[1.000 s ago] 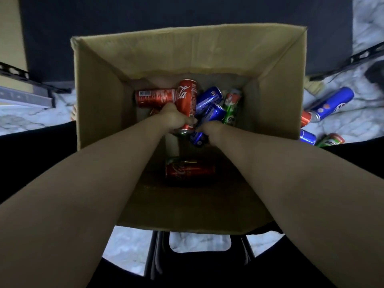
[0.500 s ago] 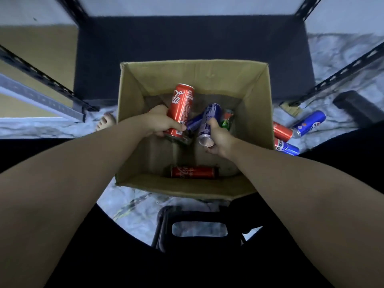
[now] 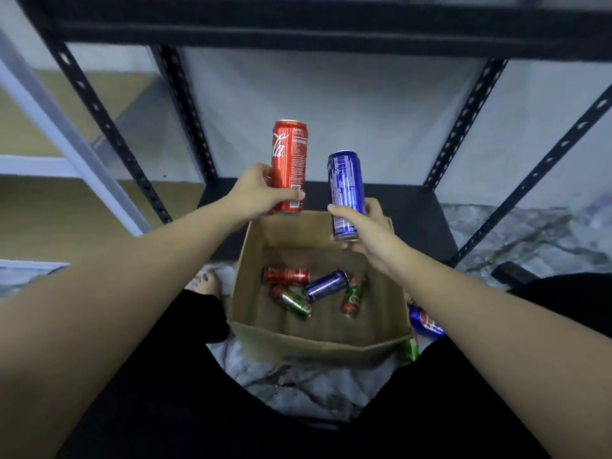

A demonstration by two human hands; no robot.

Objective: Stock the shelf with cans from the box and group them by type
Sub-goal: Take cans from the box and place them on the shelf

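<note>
Red aluminium cola can [image 3: 289, 167] in the left hand [image 3: 256, 193], blue aluminium can [image 3: 346, 195] in the right hand [image 3: 366, 231]: both grasped upright (long axes vertical), black metal shelf [image 3: 397, 207] beyond, farther away.

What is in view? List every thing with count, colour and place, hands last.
red can: 1, red, upright in the left hand, above the box.
blue can: 1, blue, upright in the right hand, above the box.
box: 1, brown cardboard, open, on the floor before the shelf.
cans in box: 4, lying down; one red, one blue, two green-and-red.
cans on floor: 2 partly seen right of the box; one blue, one green.
shelf: 1, black metal, behind the box.
floor: marbled grey-white.
left hand: grips the red can.
right hand: grips the blue can.
</note>
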